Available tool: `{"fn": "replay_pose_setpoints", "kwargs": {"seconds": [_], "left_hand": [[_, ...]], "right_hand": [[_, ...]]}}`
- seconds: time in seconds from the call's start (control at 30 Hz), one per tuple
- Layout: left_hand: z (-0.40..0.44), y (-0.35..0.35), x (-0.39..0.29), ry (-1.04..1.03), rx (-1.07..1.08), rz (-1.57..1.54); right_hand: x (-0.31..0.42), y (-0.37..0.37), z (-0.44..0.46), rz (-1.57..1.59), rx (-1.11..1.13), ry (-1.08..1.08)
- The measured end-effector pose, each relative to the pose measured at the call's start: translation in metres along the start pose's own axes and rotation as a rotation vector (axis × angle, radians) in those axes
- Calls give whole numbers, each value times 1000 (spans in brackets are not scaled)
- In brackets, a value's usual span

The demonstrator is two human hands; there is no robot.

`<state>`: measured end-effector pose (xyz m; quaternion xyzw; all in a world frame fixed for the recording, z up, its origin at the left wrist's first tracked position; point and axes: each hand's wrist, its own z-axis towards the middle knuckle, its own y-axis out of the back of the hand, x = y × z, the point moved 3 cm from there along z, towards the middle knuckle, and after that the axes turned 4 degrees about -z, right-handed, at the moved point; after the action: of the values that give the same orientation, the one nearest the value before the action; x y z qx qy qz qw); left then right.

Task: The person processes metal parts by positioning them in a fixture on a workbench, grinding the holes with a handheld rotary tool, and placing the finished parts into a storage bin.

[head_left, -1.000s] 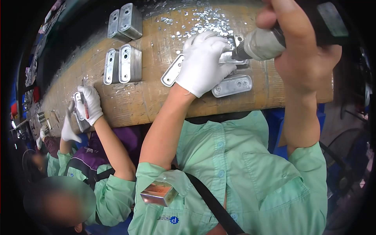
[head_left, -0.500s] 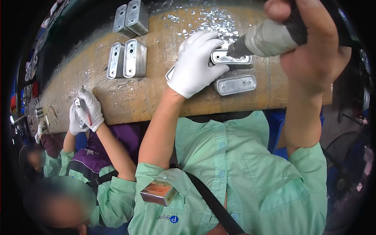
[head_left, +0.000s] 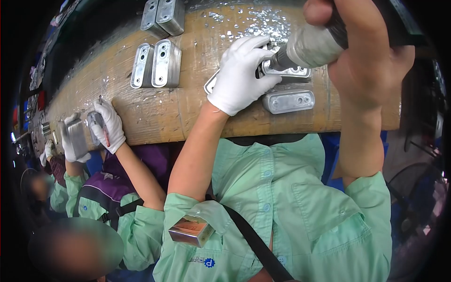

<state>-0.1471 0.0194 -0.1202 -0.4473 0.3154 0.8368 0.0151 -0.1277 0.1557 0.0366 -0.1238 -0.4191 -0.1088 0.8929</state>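
Note:
My left hand [head_left: 242, 80], in a white glove, is closed round the left end of an oblong silver metal plate [head_left: 301, 72] with holes, pressed on top of other plates. My bare right hand [head_left: 369, 70] grips a power drill [head_left: 312, 47] with pale tape wrapped round its front. The drill's black tip meets the plate at its left end, beside my left thumb and fingers; the exact contact is hidden. Just nearer to me lies another oblong plate [head_left: 289, 101]. Part of one more plate [head_left: 210, 84] shows beside my left wrist.
Stacks of plates [head_left: 166, 63] stand to the left, with further stacks [head_left: 170, 16] behind. Shiny metal flakes [head_left: 263, 22] litter the far side of the brown tabletop [head_left: 197, 110]. A co-worker's gloved hands [head_left: 110, 124] hold plates and a red-handled tool at the left.
The drill tip has shifted left along the plate, to its left end. My view has moved slightly. The co-worker's hands have parted, one now holding a stack of plates.

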Motion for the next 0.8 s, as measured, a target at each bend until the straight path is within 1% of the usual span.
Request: {"fn": "replay_pose_setpoints", "kwargs": {"seconds": [0.13, 0.17, 0.27, 0.3, 0.4, 0.47, 0.5, 0.57, 0.63, 0.67, 0.7, 0.73, 0.77, 0.8], "left_hand": [[2, -2, 3, 10, 27, 20], [1, -2, 7, 11, 40, 40], [2, -2, 9, 14, 76, 89], [4, -1, 7, 19, 90, 103], [10, -1, -10, -41, 37, 156], [10, -2, -10, -73, 51, 210], [9, -1, -12, -81, 52, 235], [10, 1, -13, -92, 39, 216], [4, 13, -15, -49, -12, 220], [-1, 20, -16, -27, -37, 223], [-11, 29, -15, -40, -106, 241], [-21, 39, -17, -42, -144, 302], [-35, 47, -14, 15, -182, 334], [-50, 51, -11, 74, -220, 368]], "right_hand": [[-23, 4, 6, 30, 71, -85], [-29, 4, 7, -10, 81, -104], [-19, 5, 6, -59, 20, -137], [-17, 9, 4, -30, -18, -113], [4, 28, 6, -41, -156, -117], [5, 88, 5, -5, -182, -127], [7, 113, 6, -87, -89, -72], [11, 134, -2, -160, -168, -93], [7, 148, -15, -287, -236, -122], [4, 153, -25, -414, -230, -112], [1, 158, -34, -541, -227, -102], [1, 161, -44, -696, -198, -82], [-2, 169, -50, -611, -303, -130], [-4, 170, -52, -542, -316, -123]]}}
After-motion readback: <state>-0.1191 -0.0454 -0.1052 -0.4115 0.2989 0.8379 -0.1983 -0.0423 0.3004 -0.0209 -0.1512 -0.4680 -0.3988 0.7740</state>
